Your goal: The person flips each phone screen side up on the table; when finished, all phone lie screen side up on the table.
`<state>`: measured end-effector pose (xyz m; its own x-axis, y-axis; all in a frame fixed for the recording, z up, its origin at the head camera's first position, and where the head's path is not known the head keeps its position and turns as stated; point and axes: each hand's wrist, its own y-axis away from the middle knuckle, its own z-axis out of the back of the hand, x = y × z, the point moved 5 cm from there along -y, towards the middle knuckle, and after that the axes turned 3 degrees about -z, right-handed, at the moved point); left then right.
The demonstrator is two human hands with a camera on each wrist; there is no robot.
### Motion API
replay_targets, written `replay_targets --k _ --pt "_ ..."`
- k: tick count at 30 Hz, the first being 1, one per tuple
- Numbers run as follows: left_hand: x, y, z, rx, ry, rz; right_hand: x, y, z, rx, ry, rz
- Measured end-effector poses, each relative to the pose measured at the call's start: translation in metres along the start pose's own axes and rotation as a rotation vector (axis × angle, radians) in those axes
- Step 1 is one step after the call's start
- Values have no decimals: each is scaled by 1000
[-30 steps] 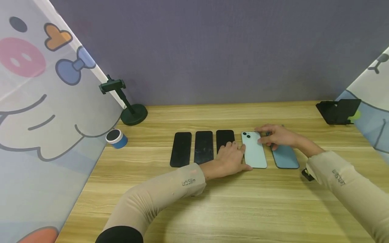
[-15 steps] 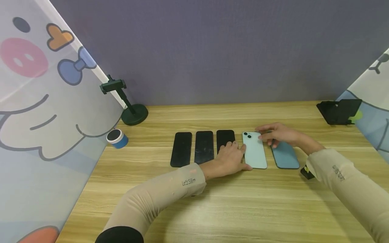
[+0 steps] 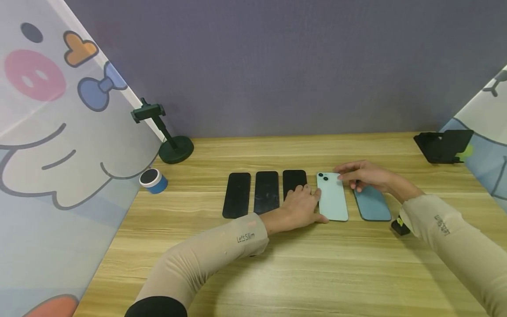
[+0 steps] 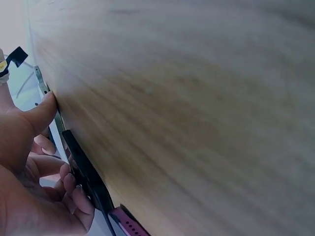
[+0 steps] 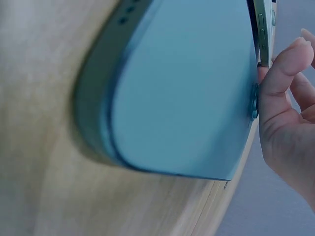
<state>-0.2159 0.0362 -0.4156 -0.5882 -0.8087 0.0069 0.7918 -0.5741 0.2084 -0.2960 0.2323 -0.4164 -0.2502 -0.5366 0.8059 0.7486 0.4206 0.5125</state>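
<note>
Flat on the wooden table lies a mint-green phone (image 3: pixel 332 200), back side up, with its two-lens camera at the top left. My left hand (image 3: pixel 299 207) rests at its left side, fingers by the long edge and over a black phone (image 3: pixel 294 178), thumb at the bottom corner. My right hand (image 3: pixel 366 174) touches near the mint phone's upper right corner with its fingertips. Below this hand lies a blue phone (image 3: pixel 372 204), its camera end partly hidden. In the right wrist view the blue phone (image 5: pixel 187 93) fills the middle, with the right thumb (image 5: pixel 290 61) beyond it.
Two more black phones, one on the far left (image 3: pixel 236 196) and one in the middle (image 3: pixel 266 193), continue the row. A dark green stand (image 3: pixel 174 147) and a blue-and-white tub (image 3: pixel 154 181) stand at left. A black folding stand (image 3: pixel 441 145) is at the back right.
My right hand's thumb has shifted slightly up along the mint phone's right edge, away from me. My left hand and the phones stay in place.
</note>
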Motion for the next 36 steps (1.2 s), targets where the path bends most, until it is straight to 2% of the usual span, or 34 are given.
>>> replay_targets --k 14,22,36 --pt "3 1 0 9 42 -30 -2 -3 2 2 -36 1" --pt "4 1 0 17 39 -36 -5 -6 -1 43 -75 7" --pt "6 1 -1 17 50 -60 -5 -4 -1 16 -39 17"
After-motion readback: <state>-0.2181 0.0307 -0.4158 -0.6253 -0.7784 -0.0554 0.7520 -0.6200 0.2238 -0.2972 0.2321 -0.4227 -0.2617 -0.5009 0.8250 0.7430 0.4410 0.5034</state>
